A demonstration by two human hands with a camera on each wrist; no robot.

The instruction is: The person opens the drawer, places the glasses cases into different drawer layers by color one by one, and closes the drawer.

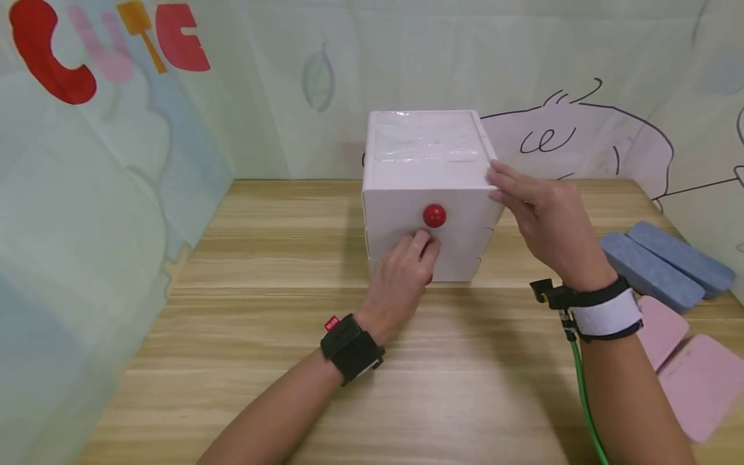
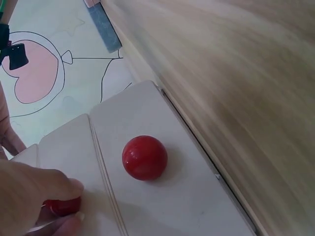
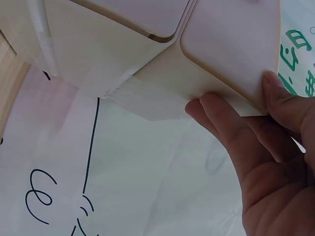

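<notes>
A white box with a shiny top and three drawers (image 1: pixel 430 173) stands toward the far side of the wooden table (image 1: pixel 232 336), a bit right of the middle. A round, shiny red top knob (image 1: pixel 434 216) sticks out at the front. The left hand (image 1: pixel 401 278) is pinching the round red middle knob (image 2: pixel 64 207) with its thumb and a finger. Below that, the round red bottom knob (image 2: pixel 144 158) is not held. The right hand (image 1: pixel 549 216) is gripping the box by its near right top corner, with its thumb on the front and its fingers on the side. On the right of the table lie two long blue-gray blocks (image 1: pixel 651 270), side by side. Nearer, two flat pink pieces (image 1: pixel 702 387) lie partly behind the right arm. Behind the box is a pale wall (image 1: pixel 256 90) with drawings.
</notes>
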